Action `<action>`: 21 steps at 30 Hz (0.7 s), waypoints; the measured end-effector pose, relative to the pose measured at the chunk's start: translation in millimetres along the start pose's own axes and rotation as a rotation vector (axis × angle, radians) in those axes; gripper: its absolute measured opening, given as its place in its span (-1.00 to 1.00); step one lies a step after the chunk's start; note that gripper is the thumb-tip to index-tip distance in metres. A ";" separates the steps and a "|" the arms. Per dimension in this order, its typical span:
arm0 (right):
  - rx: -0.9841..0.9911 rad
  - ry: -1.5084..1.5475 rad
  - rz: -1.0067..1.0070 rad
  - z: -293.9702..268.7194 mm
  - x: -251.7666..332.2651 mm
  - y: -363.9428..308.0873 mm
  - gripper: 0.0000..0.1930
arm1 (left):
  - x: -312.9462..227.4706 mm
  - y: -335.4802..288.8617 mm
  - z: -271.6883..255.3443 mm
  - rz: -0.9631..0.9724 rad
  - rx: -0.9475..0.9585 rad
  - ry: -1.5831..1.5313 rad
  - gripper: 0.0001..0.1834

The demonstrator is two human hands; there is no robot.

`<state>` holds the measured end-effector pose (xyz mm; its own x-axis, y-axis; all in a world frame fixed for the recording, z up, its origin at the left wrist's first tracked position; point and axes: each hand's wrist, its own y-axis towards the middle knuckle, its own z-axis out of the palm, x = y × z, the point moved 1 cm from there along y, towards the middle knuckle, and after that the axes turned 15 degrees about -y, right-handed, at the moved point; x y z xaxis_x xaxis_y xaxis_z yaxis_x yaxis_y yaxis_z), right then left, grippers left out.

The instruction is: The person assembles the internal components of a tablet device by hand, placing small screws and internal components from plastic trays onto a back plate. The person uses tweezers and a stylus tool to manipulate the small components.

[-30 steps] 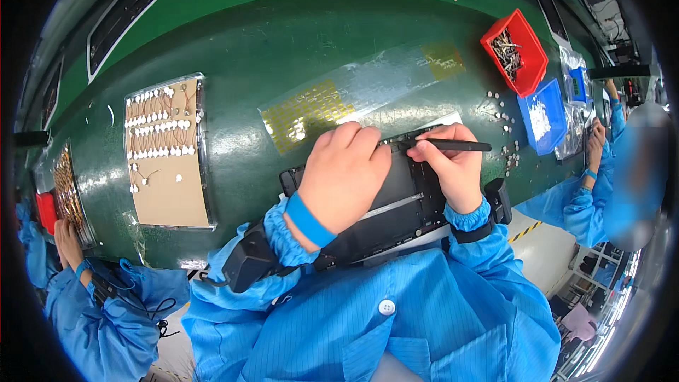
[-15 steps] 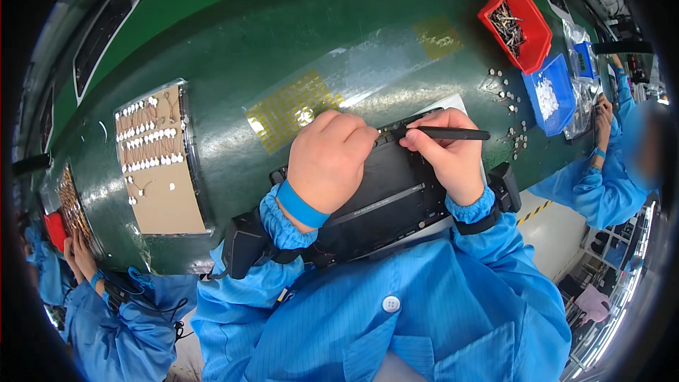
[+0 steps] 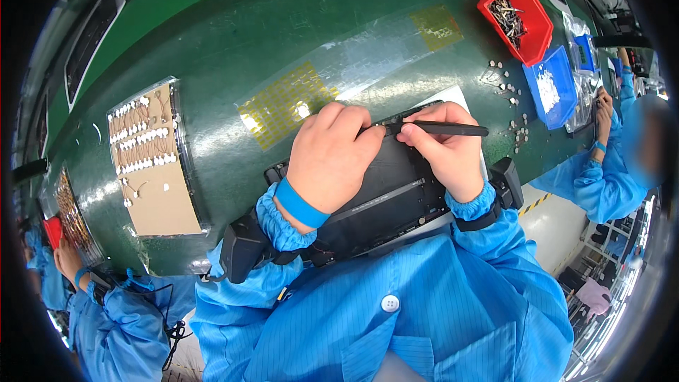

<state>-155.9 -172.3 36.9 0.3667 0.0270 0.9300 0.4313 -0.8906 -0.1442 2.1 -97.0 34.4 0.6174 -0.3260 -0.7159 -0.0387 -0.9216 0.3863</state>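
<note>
Gripping a slim black tool, your right hand works over the far edge of a black case. The thumb and index finger are pinched on the tool near its working end, and its rear end sticks out to the right past the hand. The case lies tilted on the bench right in front of you, with a white sheet showing beyond its far right corner.

Your left hand lies across the left part of the case, its fingers bent toward the same far edge. Their tips are just beside the tool's working end; you cannot tell from here whether they grip anything. A blue band circles your left wrist, and a black unit is strapped on each sleeve.

Past your hands lies a clear film with yellow squares at both ends. To your left is a board bearing rows of white round parts with brown leads. To your right, small round parts lie loose on the bench, near a blue bin of white bits and a red bin of thin metallic pieces. The two bins stand side by side. Co-workers' hands show at both far sides.
</note>
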 end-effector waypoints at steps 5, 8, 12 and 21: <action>-0.013 0.015 -0.018 0.4 -3.6 1.0 -0.87 | -1.1 1.6 3.9 -0.003 -0.003 0.055 -0.72; -0.016 -0.024 -0.049 0.5 -5.4 0.9 -0.87 | -2.7 1.8 4.0 -0.017 0.001 0.078 -0.72; -0.035 -0.001 -0.038 2.0 -4.8 -0.7 -0.87 | -2.4 -0.2 0.7 -0.039 0.008 0.060 -0.72; -0.063 0.034 -0.006 5.7 -7.4 -1.8 -0.86 | -0.4 -7.8 -13.4 -0.154 -0.100 0.102 -0.77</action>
<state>-154.7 -168.3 28.3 0.3358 0.0181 0.9418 0.3802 -0.9173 -0.1179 12.7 -86.8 39.4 0.6866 -0.1548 -0.7104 0.1378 -0.9317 0.3362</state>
